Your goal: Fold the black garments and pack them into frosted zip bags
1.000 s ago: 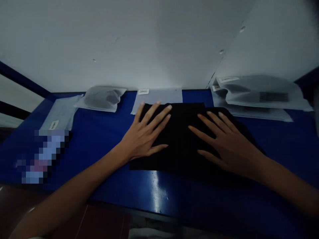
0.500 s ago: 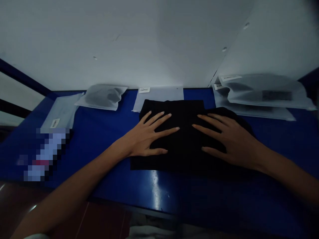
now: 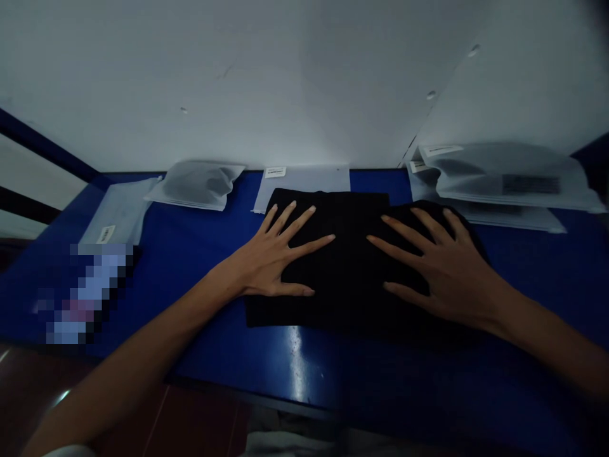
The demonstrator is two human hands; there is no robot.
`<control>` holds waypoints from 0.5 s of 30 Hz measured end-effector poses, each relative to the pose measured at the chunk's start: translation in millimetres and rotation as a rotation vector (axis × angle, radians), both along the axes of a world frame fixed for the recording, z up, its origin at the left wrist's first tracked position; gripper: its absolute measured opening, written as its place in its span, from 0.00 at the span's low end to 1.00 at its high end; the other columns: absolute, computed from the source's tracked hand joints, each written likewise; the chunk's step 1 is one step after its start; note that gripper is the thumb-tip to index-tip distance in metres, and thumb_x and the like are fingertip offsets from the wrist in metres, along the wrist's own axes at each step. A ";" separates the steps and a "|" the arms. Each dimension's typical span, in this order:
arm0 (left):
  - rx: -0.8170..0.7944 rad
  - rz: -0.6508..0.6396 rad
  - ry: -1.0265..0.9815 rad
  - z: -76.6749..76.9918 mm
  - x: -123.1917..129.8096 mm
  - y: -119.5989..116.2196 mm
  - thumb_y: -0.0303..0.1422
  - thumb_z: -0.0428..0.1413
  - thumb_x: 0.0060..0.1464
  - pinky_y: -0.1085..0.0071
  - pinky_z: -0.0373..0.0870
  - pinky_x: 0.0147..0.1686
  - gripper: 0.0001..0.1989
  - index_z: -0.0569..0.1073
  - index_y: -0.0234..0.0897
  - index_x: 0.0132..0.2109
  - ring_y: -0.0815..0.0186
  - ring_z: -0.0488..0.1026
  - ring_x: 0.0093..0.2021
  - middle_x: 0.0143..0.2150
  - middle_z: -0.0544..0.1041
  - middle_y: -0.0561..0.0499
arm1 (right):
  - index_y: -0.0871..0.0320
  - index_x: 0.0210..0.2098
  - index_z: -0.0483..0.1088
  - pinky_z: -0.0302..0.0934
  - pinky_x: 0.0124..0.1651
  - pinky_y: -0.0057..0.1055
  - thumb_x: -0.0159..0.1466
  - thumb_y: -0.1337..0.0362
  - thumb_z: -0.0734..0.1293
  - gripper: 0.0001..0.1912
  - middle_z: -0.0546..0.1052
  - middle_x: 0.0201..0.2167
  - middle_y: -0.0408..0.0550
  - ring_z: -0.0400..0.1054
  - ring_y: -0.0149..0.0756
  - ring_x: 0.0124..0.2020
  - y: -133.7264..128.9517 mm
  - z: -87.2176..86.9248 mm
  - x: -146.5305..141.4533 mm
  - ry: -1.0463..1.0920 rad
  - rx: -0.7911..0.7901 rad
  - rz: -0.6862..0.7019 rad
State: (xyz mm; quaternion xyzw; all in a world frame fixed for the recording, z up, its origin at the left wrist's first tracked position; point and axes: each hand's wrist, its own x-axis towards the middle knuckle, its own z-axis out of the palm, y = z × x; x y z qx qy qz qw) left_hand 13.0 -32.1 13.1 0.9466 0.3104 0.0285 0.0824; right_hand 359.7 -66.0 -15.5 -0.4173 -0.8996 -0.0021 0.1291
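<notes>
A piece of black cloth (image 3: 352, 273), apparently a folded garment, lies flat on the blue table (image 3: 214, 349) in front of me. My left hand (image 3: 273, 257) rests palm down on its left part, fingers spread. On the right part of the cloth lies my right hand (image 3: 442, 266), also flat with its fingers apart. Neither hand grips anything. The cloth's far edge overlaps a flat translucent plastic bag (image 3: 307, 178) with a white label. Folds in the black cloth are hard to make out in the dim light.
Translucent bags lie along the back: a flat one (image 3: 121, 206) and a puffed one (image 3: 195, 184) at left, a stacked pair (image 3: 504, 171) at right. A blurred-out object (image 3: 95, 292) sits at the left. A white wall (image 3: 261, 82) rises behind the table.
My left hand has slid slightly left on the cloth. The fingers of my right hand have spread wider, and the cloth's left edge has shifted a little outward.
</notes>
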 end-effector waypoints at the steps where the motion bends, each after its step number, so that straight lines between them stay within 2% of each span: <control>1: 0.002 0.006 -0.004 0.7 -0.1 0.5 0.65 0.56 0.56 0.26 0.36 0.68 0.49 0.49 0.53 0.76 0.29 0.35 0.76 0.80 0.33 0.44 | 0.34 0.74 0.48 0.41 0.67 0.81 0.65 0.43 0.67 0.43 0.54 0.76 0.45 0.45 0.75 0.73 -0.1 0.0 0.1 0.006 -0.007 -0.002; 5: 0.006 0.000 -0.019 0.6 -0.8 2.2 0.64 0.57 0.56 0.25 0.38 0.68 0.49 0.51 0.52 0.76 0.29 0.37 0.76 0.80 0.35 0.44 | 0.37 0.75 0.47 0.46 0.67 0.79 0.65 0.43 0.68 0.44 0.52 0.76 0.46 0.46 0.72 0.73 1.0 0.7 1.5 0.011 -0.050 0.027; 10: 0.012 -0.005 -0.023 -3.3 -2.3 3.1 0.64 0.56 0.56 0.26 0.38 0.68 0.49 0.48 0.53 0.76 0.30 0.36 0.76 0.80 0.34 0.44 | 0.40 0.75 0.47 0.44 0.70 0.73 0.69 0.41 0.63 0.40 0.46 0.77 0.48 0.42 0.63 0.76 2.9 -1.3 3.8 -0.013 -0.076 0.006; 15: 0.024 -0.011 -0.010 -3.6 -1.6 4.4 0.64 0.55 0.57 0.26 0.37 0.68 0.48 0.48 0.53 0.77 0.29 0.36 0.76 0.80 0.34 0.43 | 0.44 0.75 0.49 0.43 0.70 0.72 0.69 0.41 0.63 0.40 0.48 0.77 0.52 0.42 0.64 0.75 3.7 -2.3 1.5 -0.035 -0.035 0.012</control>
